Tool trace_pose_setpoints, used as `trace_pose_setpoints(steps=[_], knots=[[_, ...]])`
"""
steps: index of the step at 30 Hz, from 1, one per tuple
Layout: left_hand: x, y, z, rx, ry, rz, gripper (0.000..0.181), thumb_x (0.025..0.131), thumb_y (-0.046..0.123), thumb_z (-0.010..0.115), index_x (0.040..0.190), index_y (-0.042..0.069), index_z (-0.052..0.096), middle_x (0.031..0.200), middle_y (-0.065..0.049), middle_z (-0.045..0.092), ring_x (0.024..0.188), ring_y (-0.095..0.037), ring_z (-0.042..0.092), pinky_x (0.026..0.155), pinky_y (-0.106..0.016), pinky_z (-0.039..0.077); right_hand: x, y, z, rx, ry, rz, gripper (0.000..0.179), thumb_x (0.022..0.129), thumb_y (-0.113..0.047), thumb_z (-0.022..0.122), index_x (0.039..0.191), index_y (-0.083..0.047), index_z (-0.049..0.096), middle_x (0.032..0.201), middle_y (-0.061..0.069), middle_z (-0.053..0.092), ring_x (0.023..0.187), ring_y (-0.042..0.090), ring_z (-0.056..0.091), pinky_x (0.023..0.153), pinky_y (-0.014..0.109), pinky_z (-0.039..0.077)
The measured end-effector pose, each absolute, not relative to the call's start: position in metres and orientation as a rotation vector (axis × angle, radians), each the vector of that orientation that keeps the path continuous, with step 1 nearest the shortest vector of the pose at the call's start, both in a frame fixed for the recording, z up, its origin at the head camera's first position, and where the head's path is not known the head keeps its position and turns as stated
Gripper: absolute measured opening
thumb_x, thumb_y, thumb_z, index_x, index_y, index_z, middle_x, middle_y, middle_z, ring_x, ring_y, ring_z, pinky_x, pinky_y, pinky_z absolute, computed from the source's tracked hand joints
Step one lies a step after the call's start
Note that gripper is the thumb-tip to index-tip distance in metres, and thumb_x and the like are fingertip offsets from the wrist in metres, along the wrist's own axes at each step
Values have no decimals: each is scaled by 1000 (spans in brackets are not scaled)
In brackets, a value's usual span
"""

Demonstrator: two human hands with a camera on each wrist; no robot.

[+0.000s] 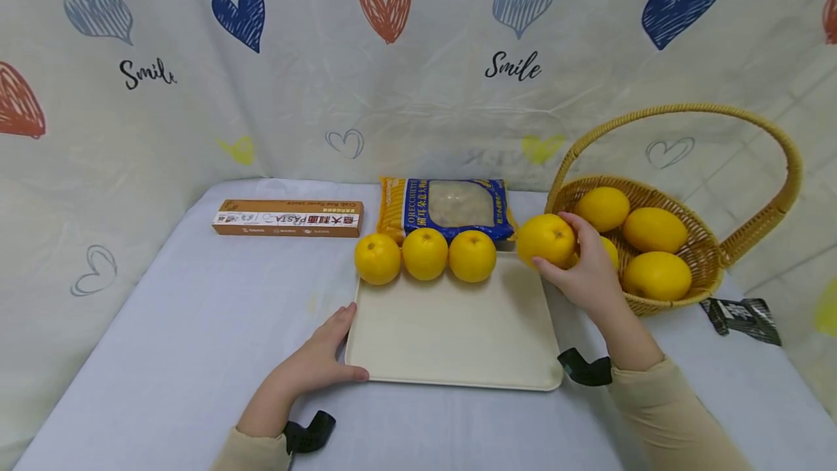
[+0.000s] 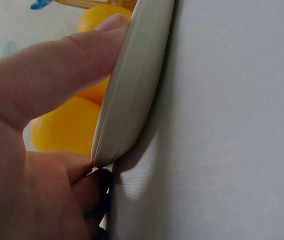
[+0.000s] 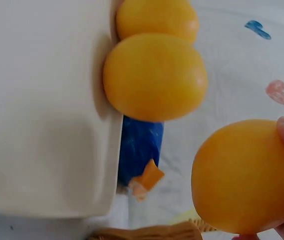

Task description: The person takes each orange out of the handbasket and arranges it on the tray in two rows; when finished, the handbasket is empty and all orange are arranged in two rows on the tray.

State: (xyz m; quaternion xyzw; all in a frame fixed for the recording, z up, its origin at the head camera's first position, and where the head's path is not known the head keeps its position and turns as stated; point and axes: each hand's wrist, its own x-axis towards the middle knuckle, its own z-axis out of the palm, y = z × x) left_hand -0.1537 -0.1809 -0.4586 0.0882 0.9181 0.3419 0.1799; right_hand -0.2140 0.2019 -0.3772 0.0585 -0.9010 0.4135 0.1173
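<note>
My right hand (image 1: 591, 271) grips a yellow-orange orange (image 1: 546, 240), thumb below and fingertips on its far side. The fruit hangs just past the tray's back right corner, in front of the basket. In the right wrist view this orange (image 3: 246, 175) is apart from the row. Three more oranges (image 1: 425, 254) stand side by side along the back rim of a cream tray (image 1: 451, 333). At the tray's front left corner my left hand (image 1: 320, 355) holds the edge, thumb on the front rim and fingers along the left side.
A wicker basket (image 1: 709, 264) with a tall handle holds several oranges (image 1: 656, 230) on the right. Behind the tray lies a blue and yellow pasta bag (image 1: 451, 206). A brown pasta box (image 1: 288, 218) is at back left, a black wrapper (image 1: 745, 320) beside the basket.
</note>
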Motion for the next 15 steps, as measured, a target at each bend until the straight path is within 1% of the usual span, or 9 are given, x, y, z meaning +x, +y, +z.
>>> trace_pose_setpoints(steps=[3,10,15], knots=[[-153,-181,-458,246,2590,970,108,63,42,78,146,9,17,152,-11,17,140,-30,14,110,-54,18,-215,197,-382,199,-2649,1212,76,77,-19,71,137,0,29,132,23,39,112,37,42,92,56,37],[-153,-180,-457,249,2588,976,108,63,42,78,146,8,17,152,-12,17,140,-31,13,110,-54,17,-218,191,-391,212,-2696,1210,77,77,-18,72,138,0,28,136,25,37,119,39,39,98,57,33],[-153,-181,-459,252,2592,973,109,63,43,77,146,8,16,152,-12,17,140,-31,13,110,-54,17,-217,188,-394,169,-2732,1184,79,78,-21,71,140,-1,27,136,26,36,120,41,38,97,57,33]])
